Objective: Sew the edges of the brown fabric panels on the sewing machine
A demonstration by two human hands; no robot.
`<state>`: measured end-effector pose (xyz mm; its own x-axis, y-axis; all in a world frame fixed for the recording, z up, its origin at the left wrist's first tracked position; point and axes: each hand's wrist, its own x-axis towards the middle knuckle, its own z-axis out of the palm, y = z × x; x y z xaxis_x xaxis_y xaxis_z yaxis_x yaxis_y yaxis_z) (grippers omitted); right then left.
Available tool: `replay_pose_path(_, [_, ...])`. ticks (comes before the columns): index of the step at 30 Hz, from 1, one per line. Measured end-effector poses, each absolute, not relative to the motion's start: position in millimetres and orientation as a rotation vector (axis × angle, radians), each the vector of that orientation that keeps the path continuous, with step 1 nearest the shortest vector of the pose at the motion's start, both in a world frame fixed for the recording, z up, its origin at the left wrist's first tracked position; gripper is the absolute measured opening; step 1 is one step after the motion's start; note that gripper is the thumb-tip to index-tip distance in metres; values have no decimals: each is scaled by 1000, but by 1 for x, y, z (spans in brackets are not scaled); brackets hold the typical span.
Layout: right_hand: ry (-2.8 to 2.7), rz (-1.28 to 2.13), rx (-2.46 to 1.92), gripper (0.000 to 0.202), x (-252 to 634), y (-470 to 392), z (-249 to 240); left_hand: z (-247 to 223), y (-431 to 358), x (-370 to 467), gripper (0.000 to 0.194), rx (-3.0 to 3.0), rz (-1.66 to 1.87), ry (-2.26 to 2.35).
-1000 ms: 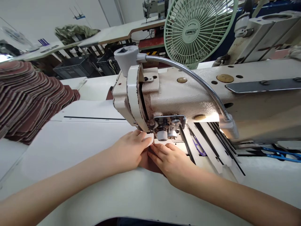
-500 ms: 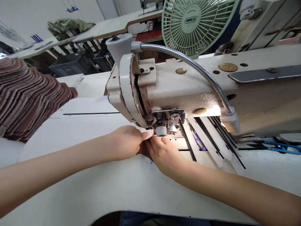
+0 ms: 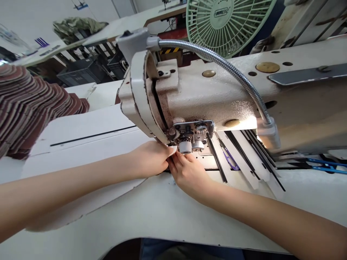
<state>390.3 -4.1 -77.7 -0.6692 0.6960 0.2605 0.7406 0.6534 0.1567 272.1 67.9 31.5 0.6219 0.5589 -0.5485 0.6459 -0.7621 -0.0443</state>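
A large white sheet [image 3: 89, 151] with a black strip [image 3: 92, 136] along it lies left of the sewing machine [image 3: 214, 86]. My left hand [image 3: 151, 159] is closed on the sheet's edge close to the machine's needle area, and a small white tip shows at its fingers. Touching it from the right, my right hand [image 3: 188, 175] has its fingers pressed together just below the white roller [image 3: 185, 145]. What lies between its fingertips is too small to make out.
Purple snips [image 3: 231, 159], black strips and white pieces [image 3: 245, 164] lie right of the needle area. Blue-handled scissors [image 3: 325, 165] are at the far right. Stacked maroon pieces [image 3: 35, 104] stand left; a green fan [image 3: 222, 21] stands behind the machine.
The white sheet has turned, so its lower edge now shows beneath my left forearm and the black strip slants. My left hand has shifted slightly toward my right hand. The view has shifted a little.
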Motion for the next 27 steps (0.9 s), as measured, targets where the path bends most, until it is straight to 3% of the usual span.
replay_pose_path(10, [-2692, -538, -1095, 37, 393, -5, -79, 13, 59, 261, 26, 2711, -577, 1042])
replay_pose_path(18, [-2579, -163, -1298, 31, 389, -5, -80, 0, 59, 256, 12, 2686, -374, 1138])
replay_pose_path(27, [-2519, -300, -1134, 28, 396, -3, -85, 0, 57, 257, 14, 2674, -266, 1169])
